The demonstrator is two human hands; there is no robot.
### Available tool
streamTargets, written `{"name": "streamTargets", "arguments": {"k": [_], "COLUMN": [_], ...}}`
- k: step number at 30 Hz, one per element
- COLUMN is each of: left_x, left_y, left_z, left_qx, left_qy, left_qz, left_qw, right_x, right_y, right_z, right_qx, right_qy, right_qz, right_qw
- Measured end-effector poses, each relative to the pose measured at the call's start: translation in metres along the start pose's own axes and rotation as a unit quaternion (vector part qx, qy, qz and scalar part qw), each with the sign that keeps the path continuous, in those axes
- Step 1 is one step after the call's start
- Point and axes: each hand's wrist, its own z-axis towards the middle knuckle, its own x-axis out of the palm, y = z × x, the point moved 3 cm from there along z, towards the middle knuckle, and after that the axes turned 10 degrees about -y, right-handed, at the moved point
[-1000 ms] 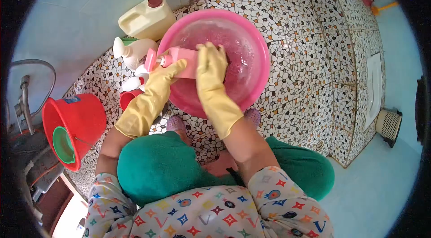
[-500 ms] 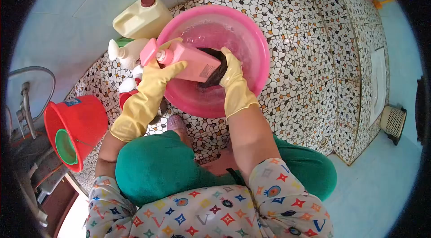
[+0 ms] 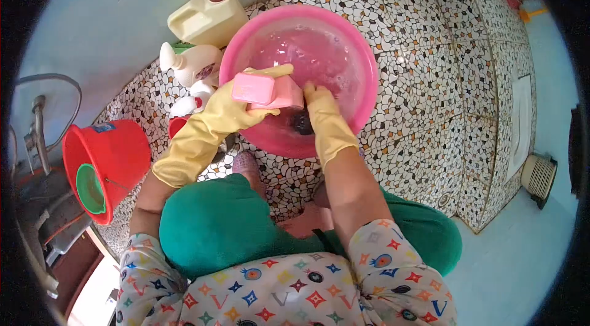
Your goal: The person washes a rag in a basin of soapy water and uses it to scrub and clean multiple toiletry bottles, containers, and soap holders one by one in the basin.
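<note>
My left hand (image 3: 230, 108), in a yellow rubber glove, is wrapped round a pink bottle (image 3: 284, 94) above the left part of a pink basin (image 3: 367, 74). The bottle's pink top (image 3: 253, 89) faces up towards me. In the same kind of glove, my right hand (image 3: 322, 108) is over the near right part of the basin, its fingers bent at a dark item (image 3: 301, 122) beside the bottle's far end. Foamy water (image 3: 307, 49) lies in the basin. The bottle and my right hand hide part of the dark item.
A cream jug (image 3: 208, 17), a white pump bottle (image 3: 195, 65) and a smaller white bottle (image 3: 184, 105) stand left of the basin. Further left is a red bucket (image 3: 126, 154) with a green dipper (image 3: 90, 188). A beige basket (image 3: 538, 175) is at the far right.
The bottle has tipped so that its top now points up at me. My right hand has moved from the top of the bottle to the dark item at its far end.
</note>
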Motion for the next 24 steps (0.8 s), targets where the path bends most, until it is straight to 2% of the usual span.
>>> {"name": "streamTargets", "arguments": {"k": [1,2,3,4,5,6,7,8,10,11,12,13,14,15,17,18,20,21,22,23,24], "left_x": [0.000,0.002,0.005,0.007,0.008,0.008,0.009,0.011,0.007,0.005,0.006,0.008,0.009,0.008,0.011,0.012,0.010,0.011,0.013,0.012,0.009], "left_y": [0.002,0.011,0.021,0.025,0.019,0.022,0.031,0.039,0.046,0.050,0.062,0.071,0.081,0.085,0.089,0.090,0.093,0.126,0.158,0.154,0.127], "left_z": [-0.001,-0.003,-0.005,-0.006,-0.004,-0.005,-0.006,-0.008,-0.012,-0.014,-0.017,-0.019,-0.020,-0.020,-0.019,-0.019,-0.018,-0.023,-0.028,-0.025,-0.022], "left_qx": [0.016,-0.011,-0.038,-0.065,-0.102,-0.105,-0.108,-0.112,-0.038,0.001,-0.007,-0.013,-0.031,-0.049,-0.112,-0.134,-0.177,-0.196,-0.214,-0.244,-0.233], "left_qy": [0.000,-0.007,-0.014,-0.019,-0.041,-0.048,-0.054,-0.059,-0.093,-0.110,-0.124,-0.137,-0.140,-0.144,-0.135,-0.138,-0.139,-0.154,-0.171,-0.177,-0.167], "left_qz": [-0.020,-0.002,0.015,0.031,-0.046,-0.054,-0.061,-0.070,0.048,0.108,0.082,0.055,0.026,-0.002,-0.061,-0.018,0.069,-0.017,-0.102,-0.161,-0.088], "left_qw": [1.000,1.000,0.999,0.997,0.993,0.992,0.991,0.989,0.994,0.988,0.989,0.989,0.989,0.988,0.983,0.981,0.972,0.968,0.956,0.940,0.954], "right_x": [-0.023,-0.044,-0.049,-0.048,-0.041,-0.032,-0.026,-0.022,-0.033,-0.004,0.010,0.019,0.028,-0.001,-0.036,-0.042,-0.037,-0.040,-0.040,-0.030,-0.020], "right_y": [0.018,0.036,0.039,0.036,0.026,0.016,0.014,0.008,0.022,-0.009,-0.021,-0.024,-0.031,-0.012,0.034,0.054,0.098,0.120,0.136,0.139,0.142], "right_z": [-0.008,-0.020,-0.017,-0.016,-0.012,-0.009,-0.014,-0.016,-0.038,-0.020,-0.002,0.012,0.019,-0.009,-0.036,-0.049,-0.068,-0.080,-0.091,-0.088,-0.083], "right_qx": [-0.027,-0.047,-0.024,-0.087,-0.149,-0.210,-0.212,-0.208,-0.197,-0.261,-0.139,-0.010,0.119,0.033,0.127,0.175,0.054,-0.074,-0.199,-0.304,-0.401], "right_qy": [-0.029,-0.064,-0.076,-0.106,-0.137,-0.169,-0.174,-0.137,-0.059,-0.134,-0.082,-0.028,0.027,-0.020,0.026,0.049,-0.056,-0.105,-0.149,-0.222,-0.288], "right_qz": [-0.046,-0.071,-0.073,-0.044,-0.014,0.016,-0.050,-0.101,-0.204,-0.189,-0.051,0.089,0.225,0.409,0.603,0.686,0.666,0.597,0.512,0.405,0.288], "right_qw": [0.998,0.994,0.994,0.990,0.979,0.963,0.960,0.963,0.957,0.937,0.986,0.996,0.967,0.912,0.787,0.705,0.742,0.792,0.822,0.833,0.821]}}
